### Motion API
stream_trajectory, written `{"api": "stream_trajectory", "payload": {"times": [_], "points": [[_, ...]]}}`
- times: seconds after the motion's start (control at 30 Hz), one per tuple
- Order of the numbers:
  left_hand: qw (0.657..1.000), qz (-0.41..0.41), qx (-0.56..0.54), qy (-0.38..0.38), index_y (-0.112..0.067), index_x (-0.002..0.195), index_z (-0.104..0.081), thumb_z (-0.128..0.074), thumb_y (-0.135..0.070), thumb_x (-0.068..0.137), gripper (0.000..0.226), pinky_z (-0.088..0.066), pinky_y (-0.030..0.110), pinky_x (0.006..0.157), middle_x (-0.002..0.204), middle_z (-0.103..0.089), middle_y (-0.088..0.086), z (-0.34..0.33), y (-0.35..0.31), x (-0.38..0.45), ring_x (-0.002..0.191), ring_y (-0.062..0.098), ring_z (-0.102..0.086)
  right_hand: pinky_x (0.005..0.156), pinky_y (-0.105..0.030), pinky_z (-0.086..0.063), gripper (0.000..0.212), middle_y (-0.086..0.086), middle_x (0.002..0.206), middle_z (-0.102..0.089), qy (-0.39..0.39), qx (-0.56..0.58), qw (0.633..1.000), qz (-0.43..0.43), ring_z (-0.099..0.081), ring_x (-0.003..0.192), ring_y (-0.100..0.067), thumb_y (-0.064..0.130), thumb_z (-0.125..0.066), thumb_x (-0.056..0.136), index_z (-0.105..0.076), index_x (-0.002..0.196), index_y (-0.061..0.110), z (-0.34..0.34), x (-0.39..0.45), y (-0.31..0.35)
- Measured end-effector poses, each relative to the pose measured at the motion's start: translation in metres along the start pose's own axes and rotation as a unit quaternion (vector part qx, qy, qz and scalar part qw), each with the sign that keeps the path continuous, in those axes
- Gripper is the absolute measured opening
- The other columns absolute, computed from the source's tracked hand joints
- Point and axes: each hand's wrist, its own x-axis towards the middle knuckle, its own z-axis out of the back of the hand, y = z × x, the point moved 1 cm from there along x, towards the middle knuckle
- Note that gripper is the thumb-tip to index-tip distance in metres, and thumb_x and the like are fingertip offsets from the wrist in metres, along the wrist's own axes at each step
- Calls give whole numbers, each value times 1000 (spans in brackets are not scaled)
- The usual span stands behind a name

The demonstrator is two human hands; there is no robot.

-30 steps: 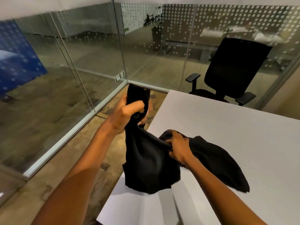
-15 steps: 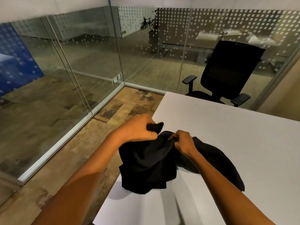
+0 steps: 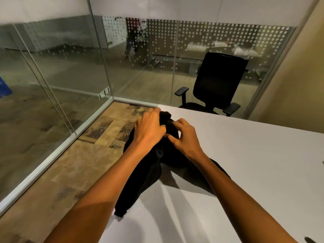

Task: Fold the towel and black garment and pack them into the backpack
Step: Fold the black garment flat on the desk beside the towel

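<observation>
1. At the near-left corner of the white table (image 3: 245,163), one black garment (image 3: 149,176) lies bunched, its lower end draped toward the table edge.
2. Left hand (image 3: 149,132) is closed, gripping the garment's raised top.
3. Right hand (image 3: 185,137) pinches the same bunch, just beside the left.
4. One black office chair (image 3: 217,83) stands beyond the table.

Both arms extended, left hand (image 3: 150,130) and right hand (image 3: 185,137) gripping, close together.

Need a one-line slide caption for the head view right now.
Both hands, left hand and right hand, grip the bunched black garment over the white table corner.
</observation>
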Motion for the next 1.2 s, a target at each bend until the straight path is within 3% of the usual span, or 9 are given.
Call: {"api": "stream_trajectory", "payload": {"times": [0.17, 0.27, 0.37, 0.5, 0.67, 0.8, 0.97, 1.07, 1.2], "points": [[996, -17, -59, -71, -12, 106, -57, -60, -13, 79, 28, -31, 31, 69, 107, -60, 9, 18, -22, 2, 100, 32, -55, 71, -29, -50, 33, -5, 94, -63, -70, 39, 997, 7, -59, 83, -18, 30, -63, 80, -60, 108, 13, 9, 0, -4], [991, -18, -82, -103, -12, 105, -57, -64, -13, 78, 28, -32, 32, 70, 107, -61, 8, 25, -28, 4, 99, 31, -55, 60, -18, -39, 27, 0, 74, -56, -101, 84, 991, -27, -52, 68, -11, 44, -68, 77, -59, 78, 18, 14, 0, -7], [985, -24, -109, -131, -14, 104, -58, -65, -11, 76, 29, -34, 30, 67, 103, -61, 6, 31, -30, 8, 95, 30, -57, 59, -21, -37, 27, 1, 68, -54, -65, 35, 994, -79, -53, 63, -13, 39, -70, 79, -57, 64, 22, 17, -8, -29], [976, -43, -146, -156, -16, 102, -60, -64, -9, 76, 28, -33, 28, 67, 101, -61, 3, 40, -39, 11, 91, 25, -58, 77, -42, -53, 22, -9, 86, -68, 22, -49, 982, -182, -65, 79, -30, 32, -67, 75, -68, 82, 11, 19, -25, -59], [970, -44, -158, -177, -16, 103, -60, -63, -8, 77, 28, -30, 22, 68, 99, -60, 3, 41, -43, 19, 90, 20, -55, 94, -39, -41, 27, -5, 108, -63, 49, -129, 969, -206, -60, 97, -31, 30, -66, 81, -65, 103, 14, 17, -33, -74], [970, 7, -144, -197, -16, 105, -61, -63, -9, 78, 28, -36, 30, 73, 103, -61, 8, 43, -24, 38, 98, 27, -57, 92, -40, -34, 27, -4, 111, -56, 123, -212, 944, -219, -58, 98, -27, 28, -66, 80, -64, 103, 13, 26, -40, -87], [967, 84, -135, -199, -14, 111, -60, -62, -11, 81, 31, -41, 36, 85, 114, -61, 13, 42, 7, 61, 108, 32, -55, 95, -40, -40, 36, -9, 115, -64, 158, -195, 922, -295, -59, 107, -29, 27, -66, 83, -58, 115, 13, 37, -57, -113], [965, 115, -131, -197, -14, 116, -59, -62, -11, 81, 35, -42, 41, 92, 119, -59, 13, 37, 21, 67, 113, 33, -53, 86, -33, -47, 28, -10, 107, -69, 131, -142, 940, -283, -64, 100, -30, 28, -67, 84, -69, 108, 14, 42, -57, -117], [966, 139, -110, -186, -12, 118, -59, -60, -10, 81, 37, -42, 43, 95, 123, -59, 15, 28, 32, 65, 115, 37, -52, 71, -25, -41, 15, -5, 80, -69, 57, -17, 970, -236, -65, 76, -21, 21, -68, 85, -75, 93, 11, 53, -48, -107]]}}
